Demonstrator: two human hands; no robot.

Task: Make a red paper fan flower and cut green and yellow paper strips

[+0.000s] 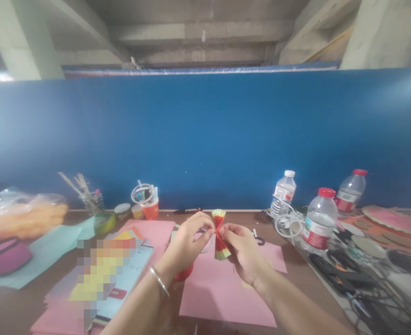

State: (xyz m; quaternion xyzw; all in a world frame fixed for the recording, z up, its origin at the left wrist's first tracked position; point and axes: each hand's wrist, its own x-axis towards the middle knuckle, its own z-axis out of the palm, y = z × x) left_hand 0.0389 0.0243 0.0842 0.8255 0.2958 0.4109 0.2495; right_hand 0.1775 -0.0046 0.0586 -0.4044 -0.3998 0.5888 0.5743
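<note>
Now, right hand (240,246): thumb and finger pinched together on the waist of the pleated paper (221,250).
Left hand (191,237): fingertips drawn close at the waist's left edge; whether they grip it, I cannot tell.
Pleated paper: between the hands, above a pink sheet (226,302); red middle, yellow-green tips.
Waist pinch: best, I judge, kept tight and centred, pleats stacked evenly, flared tips left uncrushed.
Long axis: one tip points far, the other near, the near tip leaning slightly right; how steeply it stands, I cannot tell.
Brown surface (301,270): orange cup (151,211) far left, red-capped bottle (320,218) right.
</note>
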